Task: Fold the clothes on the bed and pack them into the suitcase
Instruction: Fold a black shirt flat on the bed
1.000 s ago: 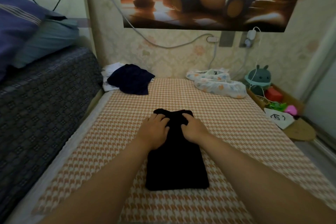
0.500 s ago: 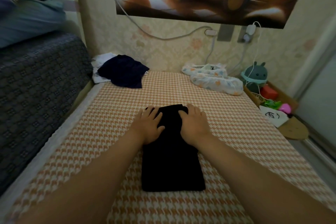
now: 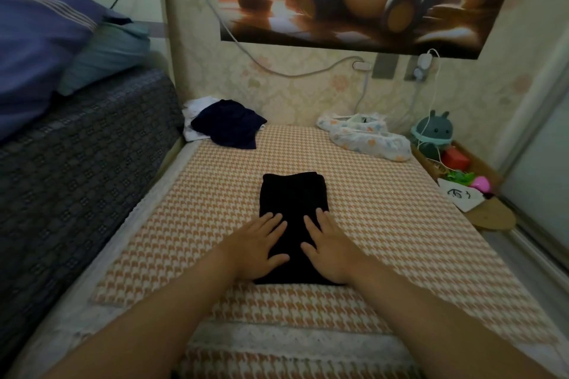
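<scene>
Lying flat in the middle of the bed [image 3: 385, 224], the folded black garment [image 3: 292, 200] forms a neat rectangle on the orange-and-white patterned cover. The left hand [image 3: 258, 243] rests palm down on its near left part and the right hand [image 3: 331, 248] on its near right part. Each grip is wide, fingers straight and slightly spread, holding nothing. At the bed's far left corner a crumpled dark blue garment [image 3: 229, 128] lies partly over a white one [image 3: 195, 120]. A flowered cloth bundle [image 3: 366, 138] lies at the far right, near a green plush toy [image 3: 434, 132].
</scene>
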Motion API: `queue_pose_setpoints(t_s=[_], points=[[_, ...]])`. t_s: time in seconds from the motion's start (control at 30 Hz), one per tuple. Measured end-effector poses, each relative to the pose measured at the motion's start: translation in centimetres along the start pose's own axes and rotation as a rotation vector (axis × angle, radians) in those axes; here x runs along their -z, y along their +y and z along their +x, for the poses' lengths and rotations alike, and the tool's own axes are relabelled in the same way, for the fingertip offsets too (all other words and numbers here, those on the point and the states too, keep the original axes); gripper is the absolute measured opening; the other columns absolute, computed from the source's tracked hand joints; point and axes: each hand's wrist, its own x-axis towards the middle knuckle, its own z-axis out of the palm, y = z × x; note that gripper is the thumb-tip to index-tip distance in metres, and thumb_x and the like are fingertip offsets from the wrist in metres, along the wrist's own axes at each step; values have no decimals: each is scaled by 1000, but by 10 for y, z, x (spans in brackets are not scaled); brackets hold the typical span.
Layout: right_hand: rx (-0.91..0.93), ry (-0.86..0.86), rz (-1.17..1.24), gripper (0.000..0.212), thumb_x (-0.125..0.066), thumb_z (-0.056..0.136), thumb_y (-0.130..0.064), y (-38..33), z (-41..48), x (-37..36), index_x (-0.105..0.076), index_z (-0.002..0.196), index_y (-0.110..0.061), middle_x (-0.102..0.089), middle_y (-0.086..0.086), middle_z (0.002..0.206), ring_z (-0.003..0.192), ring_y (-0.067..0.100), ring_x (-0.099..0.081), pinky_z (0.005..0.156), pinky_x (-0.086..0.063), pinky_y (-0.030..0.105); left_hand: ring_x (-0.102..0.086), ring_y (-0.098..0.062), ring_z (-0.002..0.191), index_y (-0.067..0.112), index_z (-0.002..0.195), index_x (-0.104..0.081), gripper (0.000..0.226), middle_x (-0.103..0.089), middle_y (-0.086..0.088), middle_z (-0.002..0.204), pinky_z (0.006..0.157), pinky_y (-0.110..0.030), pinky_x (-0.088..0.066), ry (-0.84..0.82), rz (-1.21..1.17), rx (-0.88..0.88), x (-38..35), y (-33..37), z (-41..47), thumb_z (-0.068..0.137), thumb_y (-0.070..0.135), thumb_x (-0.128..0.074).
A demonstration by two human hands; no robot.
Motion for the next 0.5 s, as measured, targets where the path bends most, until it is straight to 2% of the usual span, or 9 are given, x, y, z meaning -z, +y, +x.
queue_pose_setpoints(t_s=[0.07, 0.1, 0.17, 0.27, 0.4, 0.47, 0.5], points=[[57, 21, -120, 83, -1, 91, -68, -2, -10, -1, 9, 157, -20, 25, 4, 161, 146, 17, 27, 120, 13, 33, 21, -8, 146, 25, 155, 9, 96, 19, 8, 161, 118, -28, 11, -50, -11, -42, 2, 6, -12, 79, 82, -7], [98, 11, -150, 83, -3, 91, -68, -4, -15, 1, 9, 157, -20, 22, 3, 162, 147, 15, 26, 121, 12, 33, 21, -8, 146, 24, 155, 9, 100, 20, 9, 160, 119, -29, 9, -76, -14, -61, 3, 8, -17, 78, 85, -13], [177, -58, -128, 77, -26, 100, -60, -6, -23, 9, 8, 158, -21, 18, 0, 164, 148, 13, 21, 120, 11, 31, 16, -9, 147, 22, 156, 6, 103, 16, 8, 161, 120, -28, 4, -94, 8, -85, 6, 11, -26, 80, 85, -26], [245, -176, -137, 95, -51, 92, -55, -5, -35, 23, 8, 158, -23, 18, -3, 163, 149, 14, 19, 121, 7, 31, 2, -14, 150, 18, 156, -5, 80, 2, 0, 163, 121, -28, -7, -49, 49, -118, 10, 15, -32, 96, 53, -44], [244, -161, -148, 107, -61, 82, -52, -6, -39, 21, 8, 158, -22, 18, 0, 164, 150, 15, 17, 123, 3, 33, -8, -22, 150, 11, 156, -10, 74, -9, -7, 163, 120, -31, -16, -44, 97, -121, 12, 29, -30, 96, 16, -53], [230, -133, -137, 106, -63, 82, -49, -11, -37, 19, 5, 158, -21, 14, 2, 165, 151, 16, 14, 124, 0, 34, -29, -23, 143, 14, 152, -28, 63, -31, -7, 157, 114, -31, -30, 68, 44, -110, 12, 33, -26, 94, 10, -52], [221, -116, -125, 104, -63, 82, -47, -13, -36, 20, 2, 159, -20, 12, 2, 165, 151, 16, 11, 124, -1, 34, -44, -21, 133, 18, 146, -42, 56, -46, -4, 148, 107, -30, -39, 150, -30, -94, 13, 31, -24, 92, 8, -53]])
